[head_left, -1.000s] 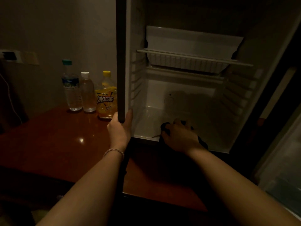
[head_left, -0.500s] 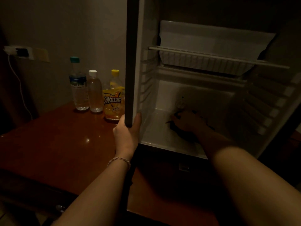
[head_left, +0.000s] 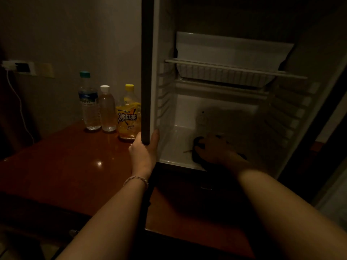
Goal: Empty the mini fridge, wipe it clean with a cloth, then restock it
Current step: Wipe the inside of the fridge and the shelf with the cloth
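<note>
The mini fridge [head_left: 221, 109] stands open with a white interior and nothing on its floor but a dark cloth [head_left: 197, 156]. My right hand [head_left: 216, 150] lies on top of that cloth, inside the lower compartment near the front; in the dim light the fingers cannot be made out clearly. My left hand [head_left: 143, 152] grips the bottom corner of the dark fridge door edge [head_left: 147, 72], thumb on the inner side. Three bottles stand left of the door on the table: a green-capped water bottle [head_left: 88, 102], a white-capped clear bottle [head_left: 107, 109] and a yellow iced-tea bottle [head_left: 128, 113].
A glossy red-brown table [head_left: 65, 166] carries the fridge and bottles. A wire shelf [head_left: 234, 69] crosses the fridge under the freezer box [head_left: 231, 51]. A wall socket with a white cable [head_left: 18, 67] is at the far left. The room is dim.
My right hand slid the cloth from the fridge's front lip deeper inside, then back toward the front. My left hand has stayed on the door corner while the view shifted.
</note>
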